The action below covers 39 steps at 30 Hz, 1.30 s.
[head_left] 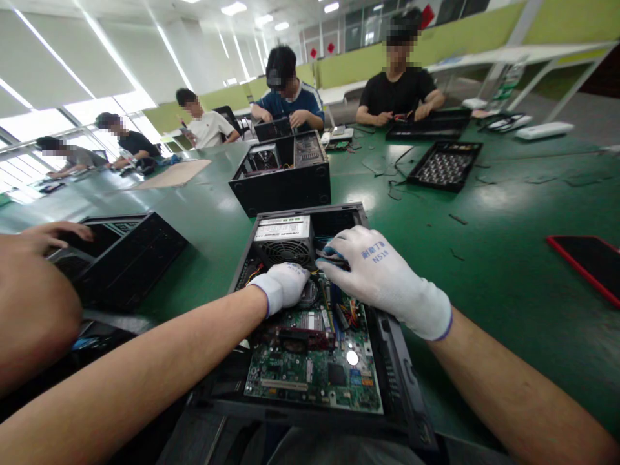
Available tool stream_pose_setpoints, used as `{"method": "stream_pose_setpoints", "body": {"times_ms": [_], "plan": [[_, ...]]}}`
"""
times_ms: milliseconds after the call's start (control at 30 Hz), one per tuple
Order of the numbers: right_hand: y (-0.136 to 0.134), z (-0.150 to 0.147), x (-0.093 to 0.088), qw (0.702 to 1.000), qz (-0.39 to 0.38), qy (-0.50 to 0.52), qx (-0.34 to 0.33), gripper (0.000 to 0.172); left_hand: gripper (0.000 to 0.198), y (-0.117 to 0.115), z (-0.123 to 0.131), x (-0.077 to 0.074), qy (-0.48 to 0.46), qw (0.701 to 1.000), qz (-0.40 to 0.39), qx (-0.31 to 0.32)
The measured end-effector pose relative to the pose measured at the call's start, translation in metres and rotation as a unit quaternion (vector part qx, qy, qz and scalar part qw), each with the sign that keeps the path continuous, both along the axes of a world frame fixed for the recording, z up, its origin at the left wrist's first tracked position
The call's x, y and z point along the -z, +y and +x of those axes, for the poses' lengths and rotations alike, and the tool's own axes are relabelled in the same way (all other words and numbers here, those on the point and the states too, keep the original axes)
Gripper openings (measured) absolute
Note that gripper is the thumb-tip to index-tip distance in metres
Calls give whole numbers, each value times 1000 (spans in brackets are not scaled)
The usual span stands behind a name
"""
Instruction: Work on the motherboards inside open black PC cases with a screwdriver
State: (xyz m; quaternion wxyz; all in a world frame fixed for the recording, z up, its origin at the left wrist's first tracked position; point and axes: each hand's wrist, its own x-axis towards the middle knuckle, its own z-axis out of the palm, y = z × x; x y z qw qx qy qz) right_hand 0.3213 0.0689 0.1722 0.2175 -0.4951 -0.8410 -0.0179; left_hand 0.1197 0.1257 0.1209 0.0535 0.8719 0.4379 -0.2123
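An open computer case (402, 381) lies in front of me, its motherboard (290, 368) facing up. At its far end sits a silver power supply (282, 232) with a fan grille. My left hand (289, 284), in a white glove, is curled over the round cooler fan (310, 294) just below the power supply; what its fingertips hold is hidden. To the right of the power supply, my gloved right hand (361, 261) is closed on a bunch of dark cables (334, 258) between thumb and fingers. Coloured wires (356, 313) run beneath this hand along the board's right side.
Another open case (285, 184) stands just beyond mine. At left, a person's bare hand (61, 236) rests at a tilted case (140, 258). A black tray (445, 166), loose cable scraps and a red-edged black pad (588, 265) lie rightward. Several people work across the green table (504, 219).
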Motion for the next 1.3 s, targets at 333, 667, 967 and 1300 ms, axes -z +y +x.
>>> {"method": "stream_pose_setpoints", "body": {"times_ms": [333, 667, 967, 1300], "plan": [[0, 0, -1, 1000, -1, 1, -4, 36, 35, -4, 5, -7, -7, 1000, -15, 9], [0, 1, -1, 1000, 6, -6, -5, 36, 39, -3, 4, -5, -15, 1000, -12, 20], [0, 1, 0, 1000, 16, -11, -10, 35, 36, -4, 3, -2, -28, 999, -1, 25], [1, 1, 2, 1000, 24, -8, -13, 37, 37, -2, 2, -3, -34, 999, 0, 27]]}}
